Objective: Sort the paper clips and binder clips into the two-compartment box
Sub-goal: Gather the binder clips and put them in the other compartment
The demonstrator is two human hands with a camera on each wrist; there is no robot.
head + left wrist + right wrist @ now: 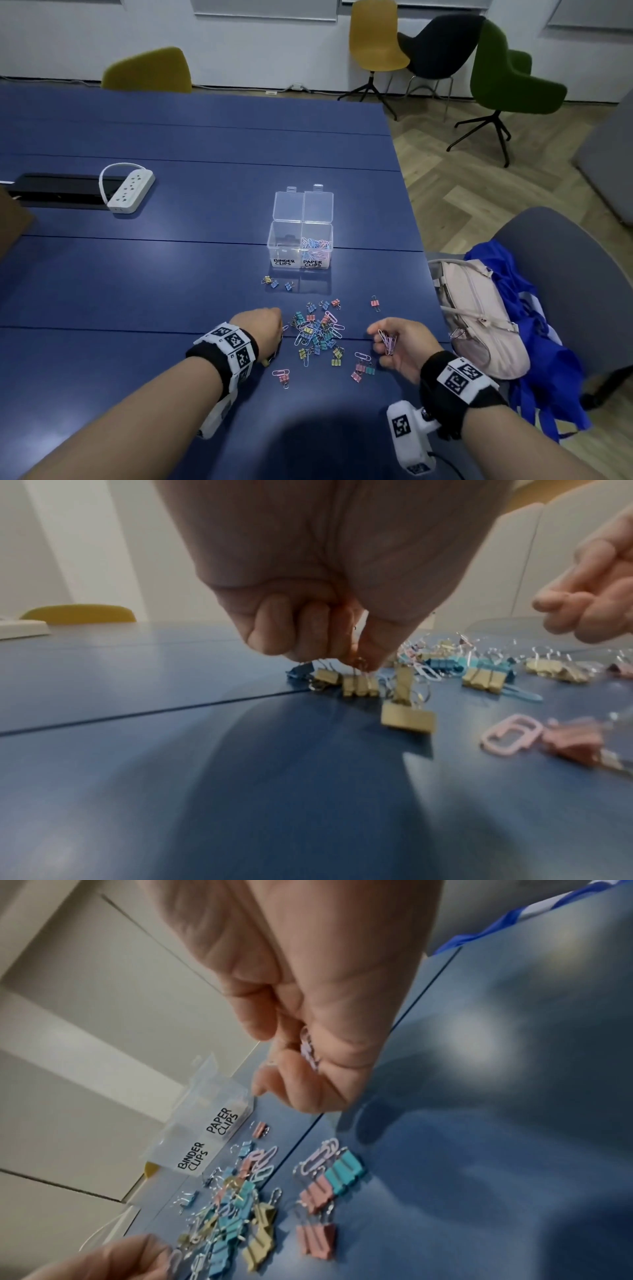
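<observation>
paper clips (387, 340) in right hand (400, 346)

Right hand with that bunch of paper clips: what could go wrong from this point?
1. The right hand grips a loose bunch of pink paper clips; some may slip out on the way to the box.
2. The left hand pinches binder clips by their wire handles; the dangling ones could drop.
3. The two compartments adjoin, so a careless drop could land on the wrong side.
</observation>
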